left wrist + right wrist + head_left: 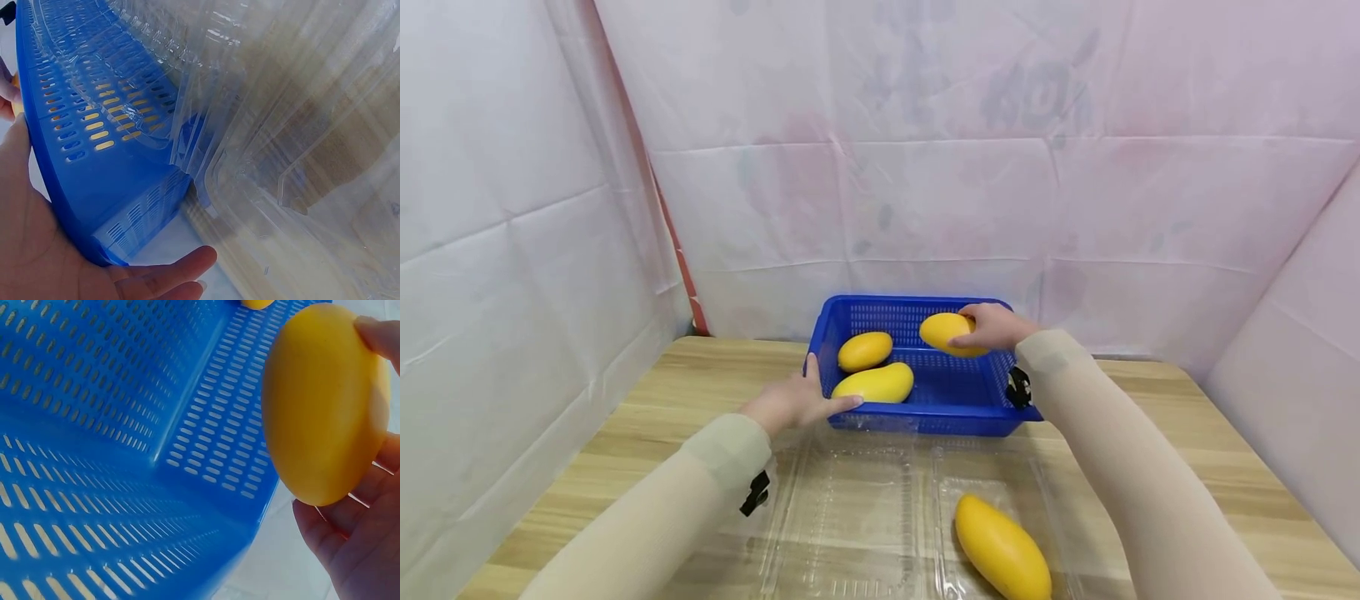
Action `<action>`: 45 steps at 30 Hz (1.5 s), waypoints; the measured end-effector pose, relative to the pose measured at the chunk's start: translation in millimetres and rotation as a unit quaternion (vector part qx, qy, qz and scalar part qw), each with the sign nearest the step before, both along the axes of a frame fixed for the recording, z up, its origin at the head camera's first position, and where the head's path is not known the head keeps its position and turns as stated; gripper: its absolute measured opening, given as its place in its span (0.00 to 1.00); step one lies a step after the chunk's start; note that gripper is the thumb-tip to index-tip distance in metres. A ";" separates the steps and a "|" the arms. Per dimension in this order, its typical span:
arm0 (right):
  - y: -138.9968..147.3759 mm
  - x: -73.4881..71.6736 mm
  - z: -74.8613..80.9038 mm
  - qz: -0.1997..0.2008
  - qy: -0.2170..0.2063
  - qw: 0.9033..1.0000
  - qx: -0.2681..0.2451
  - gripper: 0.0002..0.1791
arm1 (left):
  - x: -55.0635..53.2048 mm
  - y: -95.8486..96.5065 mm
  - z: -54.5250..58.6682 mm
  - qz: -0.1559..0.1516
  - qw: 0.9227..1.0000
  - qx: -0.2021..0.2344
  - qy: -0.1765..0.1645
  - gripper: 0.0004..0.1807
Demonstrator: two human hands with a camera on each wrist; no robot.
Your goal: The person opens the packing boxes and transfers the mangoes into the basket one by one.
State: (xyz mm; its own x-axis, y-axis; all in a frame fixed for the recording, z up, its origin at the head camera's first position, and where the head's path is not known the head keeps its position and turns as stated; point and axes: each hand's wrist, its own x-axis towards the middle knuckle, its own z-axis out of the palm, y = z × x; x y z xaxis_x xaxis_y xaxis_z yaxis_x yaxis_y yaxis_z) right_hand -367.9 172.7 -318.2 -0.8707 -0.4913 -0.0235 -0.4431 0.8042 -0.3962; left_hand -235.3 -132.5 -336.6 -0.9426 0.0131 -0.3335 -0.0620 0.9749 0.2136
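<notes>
My right hand (pixel 996 327) grips a yellow mango (pixel 946 332) over the right rear part of a blue plastic basket (pixel 955 423). In the right wrist view, the thumb and fingers hold the mango (pixel 325 406) from one side. My left hand (pixel 793 400) rests against the basket's front left corner, with its thumb along the front rim and its fingers extended outside. Two more mangoes lie inside the basket on the left, one behind (pixel 865 351) and one in front (pixel 877 383). The left wrist view shows the palm touching the basket (pixel 94 181).
An unfolded clear plastic clamshell box (pixel 865 517) lies on the wooden table (pixel 730 367) in front of the basket. Another mango (pixel 1002 546) sits in its right half. White sheets (pixel 925 200) hang behind and along both sides.
</notes>
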 end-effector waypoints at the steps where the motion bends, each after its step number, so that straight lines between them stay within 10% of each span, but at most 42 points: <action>1: -0.1 -0.7 -1.0 0.001 -0.001 1.000 0.003 0.34 | 0.0 0.4 -0.2 -0.001 1.000 -0.001 0.000 0.66; 45: -2.8 -29.8 -49.0 -0.001 -0.016 0.999 0.044 0.37 | 1.1 -0.8 -3.8 -0.007 1.000 -0.005 0.022 0.67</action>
State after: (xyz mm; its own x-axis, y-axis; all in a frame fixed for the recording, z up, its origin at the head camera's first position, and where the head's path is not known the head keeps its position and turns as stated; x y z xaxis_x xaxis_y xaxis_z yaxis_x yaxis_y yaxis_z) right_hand -397.7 169.9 -367.2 -0.8700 -0.4840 -0.0944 -0.4292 0.8375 -0.3382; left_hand -234.2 -133.3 -340.4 -0.9559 0.0232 -0.2927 -0.0392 0.9779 0.2056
